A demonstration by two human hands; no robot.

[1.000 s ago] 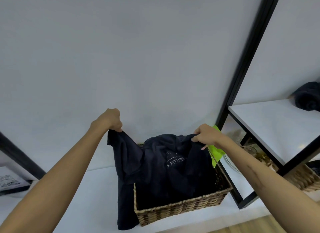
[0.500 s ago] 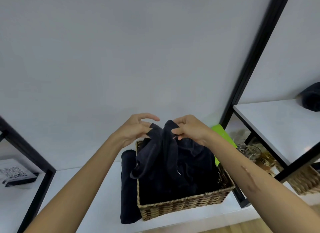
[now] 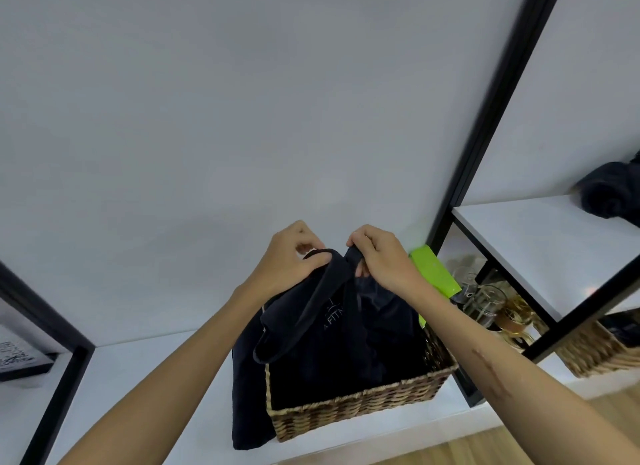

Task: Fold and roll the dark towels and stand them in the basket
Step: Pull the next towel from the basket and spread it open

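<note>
Left hand (image 3: 289, 257) and right hand (image 3: 381, 257) close together, each pinching top edge of dark towel (image 3: 332, 326), towel hanging into wicker basket (image 3: 360, 405) on white shelf (image 3: 145, 367)

We could not read the whole logo on the dark towel (image 3: 332, 329); its fold covered part. The picture's right edge cropped another dark bundle (image 3: 611, 194), and the left edge cropped a framed print (image 3: 20, 355).
</note>
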